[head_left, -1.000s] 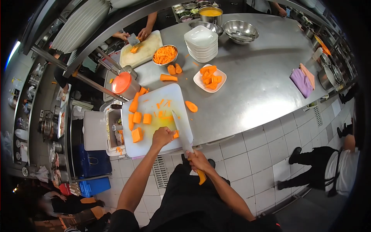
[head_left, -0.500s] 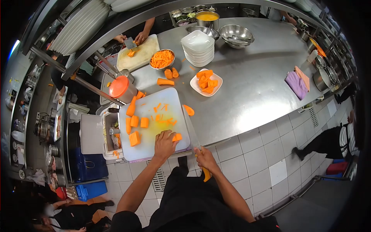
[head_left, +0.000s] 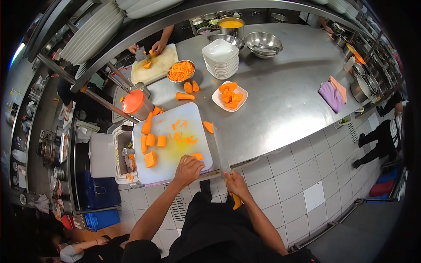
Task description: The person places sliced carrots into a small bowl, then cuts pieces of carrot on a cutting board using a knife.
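Note:
My right hand [head_left: 237, 184] is wrapped round the yellow handle of a knife [head_left: 222, 153]. The blade points away from me, just off the right edge of a white cutting board [head_left: 171, 171]. Over the board's near right corner, my left hand [head_left: 188, 170] has its fingers curled against a carrot piece [head_left: 197, 156], partly hiding it. Several thick carrot chunks [head_left: 151, 159] lie on the left of the board. Thin carrot slices [head_left: 179, 136] are scattered across its middle, around a yellow stain. One carrot piece [head_left: 208, 126] rests on the steel beside the board.
A white bowl of carrot pieces [head_left: 232, 105], a bowl of shredded carrot [head_left: 181, 71] and a stack of white bowls [head_left: 220, 65] stand on the steel table [head_left: 280, 114]. Across it, a co-worker's hands [head_left: 158, 46] cut on another board [head_left: 162, 68]. An orange-lidded container [head_left: 136, 102] stands left.
My left fingers have shifted, and the carrot piece under them has turned slightly. The knife stays beside the board in my right hand. The whole view has moved a little.

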A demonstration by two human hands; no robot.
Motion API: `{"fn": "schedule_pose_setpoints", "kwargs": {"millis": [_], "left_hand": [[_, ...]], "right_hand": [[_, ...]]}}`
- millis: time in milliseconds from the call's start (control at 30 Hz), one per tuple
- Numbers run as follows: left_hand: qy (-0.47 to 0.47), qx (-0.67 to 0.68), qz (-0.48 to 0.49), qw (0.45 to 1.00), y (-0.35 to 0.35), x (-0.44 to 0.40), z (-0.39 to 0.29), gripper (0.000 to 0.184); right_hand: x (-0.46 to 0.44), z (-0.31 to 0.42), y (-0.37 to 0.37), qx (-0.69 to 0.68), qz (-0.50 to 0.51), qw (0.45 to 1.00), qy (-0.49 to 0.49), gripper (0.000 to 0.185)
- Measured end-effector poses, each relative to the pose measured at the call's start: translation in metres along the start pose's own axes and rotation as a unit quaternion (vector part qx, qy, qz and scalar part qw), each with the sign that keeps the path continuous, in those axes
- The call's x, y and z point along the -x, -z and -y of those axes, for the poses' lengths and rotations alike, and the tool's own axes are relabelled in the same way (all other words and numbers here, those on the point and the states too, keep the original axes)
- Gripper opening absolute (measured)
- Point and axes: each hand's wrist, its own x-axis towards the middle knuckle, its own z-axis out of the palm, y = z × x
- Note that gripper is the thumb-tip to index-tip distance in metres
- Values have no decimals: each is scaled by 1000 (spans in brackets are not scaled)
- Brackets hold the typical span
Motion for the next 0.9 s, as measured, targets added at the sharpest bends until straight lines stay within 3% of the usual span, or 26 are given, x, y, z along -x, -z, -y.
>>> {"fn": "schedule_pose_setpoints", "kwargs": {"millis": [67,133,200,300,333,400,467,533,600,633,700,900], "left_hand": [[-23,1,27,999,-1,7,10,9],[82,-92,24,992,1,6,30,13],[215,-25,-21,976,13,-20,54,24],[222,-104,-76,966,-1,-17,99,39],[227,-104,-81,965,8,-19,87,39],[230,109,48,966,32,-23,42,59],[165,63,124,976,18,2,23,65],[158,19,107,981,2,15,23,61],[337,231,-4,913,-5,20,30,54],[341,231,-14,911,1,17,30,54],[381,518,-1,766,18,10,35,48],[348,516,7,782,89,-11,26,37]], "right_hand": [[5,4,2,1,1,1000,4,38],[9,6,5,-9,0,1000,7,39],[11,6,6,8,-9,1000,6,39],[16,5,9,47,-10,999,7,40],[14,6,11,57,-12,998,15,39],[18,5,14,58,-14,998,11,39],[20,5,20,57,-22,998,11,39],[27,8,23,45,-20,999,9,39],[33,13,24,56,-19,998,10,39],[33,17,25,67,-16,998,11,38],[29,17,26,73,-4,997,11,38],[17,20,21,65,34,997,33,36]]}}
